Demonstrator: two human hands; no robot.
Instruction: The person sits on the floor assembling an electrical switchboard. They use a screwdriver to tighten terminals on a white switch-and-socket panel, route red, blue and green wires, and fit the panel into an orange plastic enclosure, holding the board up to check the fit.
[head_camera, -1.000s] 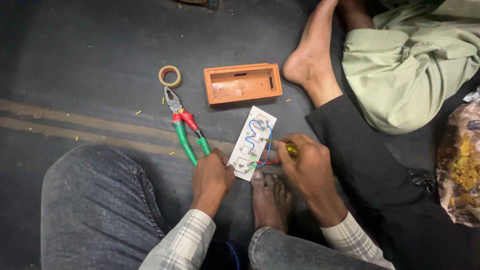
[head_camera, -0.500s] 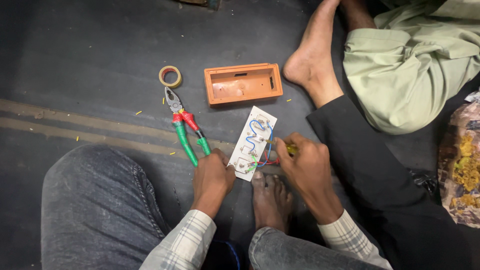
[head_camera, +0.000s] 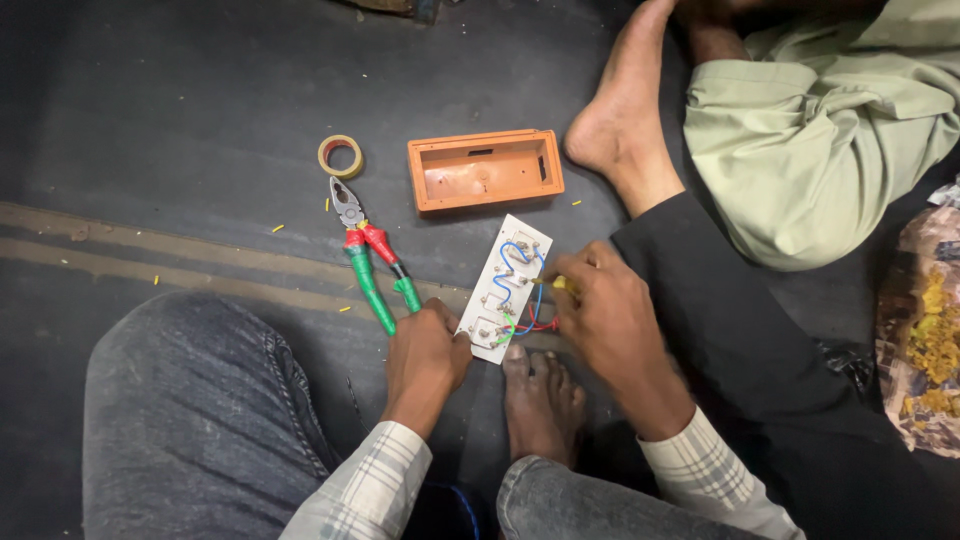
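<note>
Two hands on the white switch plate (head_camera: 503, 289), lying wiring-up on the dark floor (head_camera: 180, 120): left hand (head_camera: 425, 358) pins its lower edge steady, right hand (head_camera: 600, 305) pinches a yellow-handled screwdriver (head_camera: 563, 284) to the terminals. Pliers (head_camera: 372, 263), tape roll (head_camera: 340, 156) and orange box (head_camera: 485, 170) lie nearby.

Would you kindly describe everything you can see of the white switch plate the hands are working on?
The white rectangular plastic switch plate lies back-side up on the dark floor, angled slightly, below the orange box. Metal terminals show on it, joined by looped blue wires, with red and green wires near its lower end. The left hand steadies its lower left edge; the right hand holds a yellow-handled tool at its right side.
</note>
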